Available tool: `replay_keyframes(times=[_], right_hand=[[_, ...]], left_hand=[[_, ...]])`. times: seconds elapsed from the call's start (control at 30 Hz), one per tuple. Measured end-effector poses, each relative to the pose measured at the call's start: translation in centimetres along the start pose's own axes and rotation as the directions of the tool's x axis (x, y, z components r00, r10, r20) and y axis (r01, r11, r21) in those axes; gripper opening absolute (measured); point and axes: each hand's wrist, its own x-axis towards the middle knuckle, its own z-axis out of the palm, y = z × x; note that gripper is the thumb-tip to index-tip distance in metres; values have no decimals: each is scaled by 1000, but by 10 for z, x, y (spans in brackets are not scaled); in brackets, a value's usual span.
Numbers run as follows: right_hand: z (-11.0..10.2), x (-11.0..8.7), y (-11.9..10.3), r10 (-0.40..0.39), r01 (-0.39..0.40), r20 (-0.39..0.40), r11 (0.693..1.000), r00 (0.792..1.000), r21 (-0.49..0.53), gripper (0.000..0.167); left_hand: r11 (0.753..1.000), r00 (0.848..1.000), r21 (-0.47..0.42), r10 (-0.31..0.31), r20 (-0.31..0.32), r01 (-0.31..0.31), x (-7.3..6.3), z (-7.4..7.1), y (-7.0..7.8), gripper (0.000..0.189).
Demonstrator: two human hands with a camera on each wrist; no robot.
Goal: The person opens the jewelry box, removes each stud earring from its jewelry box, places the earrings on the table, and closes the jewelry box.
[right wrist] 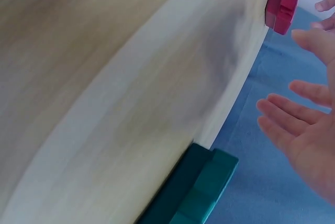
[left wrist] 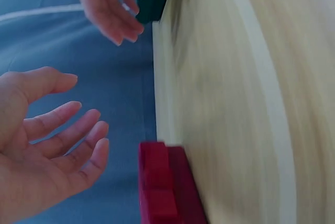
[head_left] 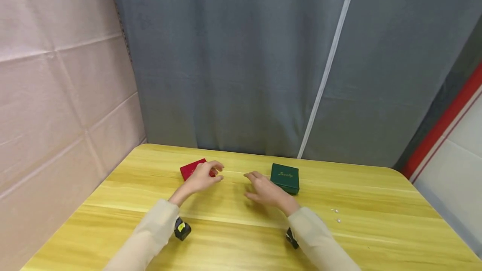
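Note:
My left hand (head_left: pixel 203 177) hovers over the table with its fingers loosely bent and nothing in it. Behind and partly beneath it in the head view lies a red jewelry box (head_left: pixel 191 168), which also shows at the bottom of the left wrist view. My right hand (head_left: pixel 265 190) is held above the table too, fingers extended, holding nothing. Just to its right sits a dark green jewelry box (head_left: pixel 285 175), closed, with gold lettering on the lid. In the right wrist view the palm and spread fingers (right wrist: pixel 285 116) are apart from the green box.
Two small earrings with pale beads (head_left: pixel 337 216) lie on the wooden table (head_left: pixel 376 191) right of the green box. A grey curtain (head_left: pixel 233 62) hangs behind the far edge, and a pale cloth wall (head_left: pixel 56 95) stands at left. Each wrist carries a black camera (head_left: pixel 182 229).

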Motion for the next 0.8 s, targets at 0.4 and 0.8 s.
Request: replay_keyframes(times=[0.4, 0.8], right_hand=[[10, 20, -6, 18, -18, 27, 1000, 999, 9, 58], [16, 35, -13, 100, -103, 92, 994, 991, 35, 65]], left_hand=[[992, 985, 32, -116, -130, 121, -10, -22, -29, 41], [959, 951, 53, -270, -149, 280, -15, -29, -47, 81]])
